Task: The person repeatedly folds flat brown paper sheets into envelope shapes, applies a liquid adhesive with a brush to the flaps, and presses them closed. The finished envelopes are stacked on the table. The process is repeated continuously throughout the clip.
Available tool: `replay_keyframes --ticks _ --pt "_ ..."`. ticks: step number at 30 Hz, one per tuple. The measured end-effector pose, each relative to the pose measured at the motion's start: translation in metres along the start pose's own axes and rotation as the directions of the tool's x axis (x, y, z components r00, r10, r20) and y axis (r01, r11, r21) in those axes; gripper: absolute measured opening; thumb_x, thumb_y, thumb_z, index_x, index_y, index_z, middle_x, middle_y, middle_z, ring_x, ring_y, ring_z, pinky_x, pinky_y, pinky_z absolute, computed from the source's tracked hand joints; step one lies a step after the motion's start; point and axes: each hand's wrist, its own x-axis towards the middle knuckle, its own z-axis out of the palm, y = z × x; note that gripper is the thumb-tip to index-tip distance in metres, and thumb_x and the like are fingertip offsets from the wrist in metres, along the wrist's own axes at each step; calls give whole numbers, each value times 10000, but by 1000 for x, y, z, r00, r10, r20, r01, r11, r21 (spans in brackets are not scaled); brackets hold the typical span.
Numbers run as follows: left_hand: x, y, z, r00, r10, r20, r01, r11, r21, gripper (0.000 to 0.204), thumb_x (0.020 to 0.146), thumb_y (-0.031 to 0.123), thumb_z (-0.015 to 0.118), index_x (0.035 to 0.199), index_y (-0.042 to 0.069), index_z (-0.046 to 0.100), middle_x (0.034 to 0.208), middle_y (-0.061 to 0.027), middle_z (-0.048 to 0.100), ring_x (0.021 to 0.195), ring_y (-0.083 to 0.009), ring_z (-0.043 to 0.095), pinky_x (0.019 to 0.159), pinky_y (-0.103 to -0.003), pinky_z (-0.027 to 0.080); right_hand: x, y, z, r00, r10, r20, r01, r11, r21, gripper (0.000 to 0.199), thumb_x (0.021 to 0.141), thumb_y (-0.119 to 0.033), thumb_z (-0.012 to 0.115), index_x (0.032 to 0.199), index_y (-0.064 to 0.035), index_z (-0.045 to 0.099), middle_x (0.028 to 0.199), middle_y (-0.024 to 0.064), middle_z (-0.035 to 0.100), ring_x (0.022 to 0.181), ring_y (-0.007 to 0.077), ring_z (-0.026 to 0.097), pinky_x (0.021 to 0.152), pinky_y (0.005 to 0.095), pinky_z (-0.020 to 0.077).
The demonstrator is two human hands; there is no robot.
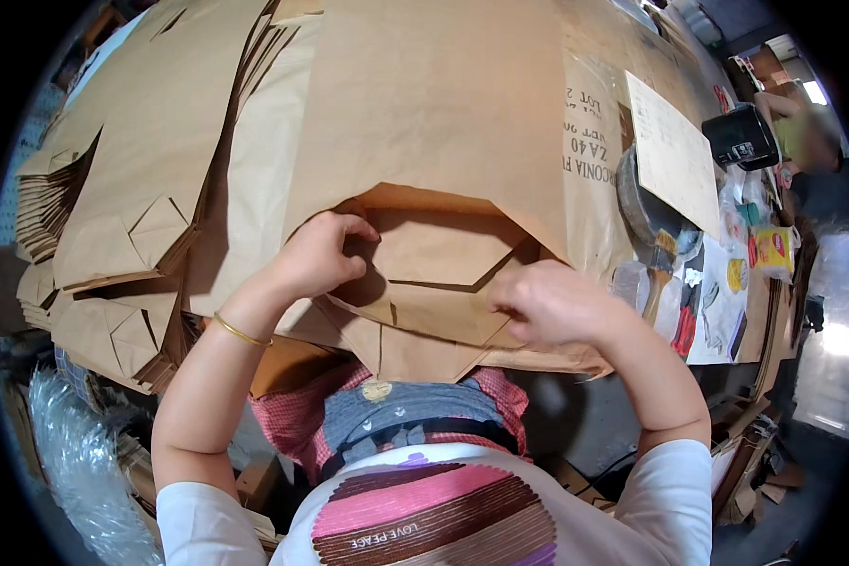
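A large brown paper bag lies on the bench before me, its near end spread into a wide mouth with folded flaps showing inside. At the left corner of that mouth is my left hand, index finger and thumb apart, fingertips against the paper inside. Over the right corner my right hand is closed, fingers curled in and slightly blurred; whether paper is between them is hidden. Under the near edge another folded brown paper end sticks out toward my lap.
Stacks of folded brown paper bags cover the left side. To the right stand a grey basin under a white board, a brush, a black container and a yellow packet. Another person is at far right.
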Motion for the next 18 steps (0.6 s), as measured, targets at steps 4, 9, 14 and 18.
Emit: replay_keyframes --ticks 4,9,14,18 --pt "2 8 -16 983 63 170 -78 994 82 545 650 43 630 1191 -23 595 1130 -183 628 1060 -318 593 925 -352 466 4 -2 4 975 76 -208 -89 995 -53 124 730 -136 674 763 -20 652 811 157 645 773 350 637 695 449 511" --pt "-2 12 -22 976 41 215 -65 992 109 572 659 99 729 1192 -49 583 1188 -192 603 1132 -343 556 970 -355 443 35 19 17 868 212 -448 -296 947 -127 102 750 -99 643 755 3 643 786 177 643 737 353 643 681 433 529" --pt "14 -12 27 958 133 -255 -64 963 260 106 764 74 679 807 -20 655 828 -192 655 807 -368 621 756 -418 493 32 12 32 792 131 -596 -283 944 -168 56 766 -71 629 812 -41 622 798 151 611 751 311 631 636 392 518" --pt "13 -3 21 982 43 -184 -4 978 207 170 752 117 700 839 -22 654 852 -198 653 826 -359 623 760 -409 490 -60 8 21 622 42 -782 -323 923 -208 91 756 -82 654 766 -65 565 733 95 506 686 274 582 585 396 484"
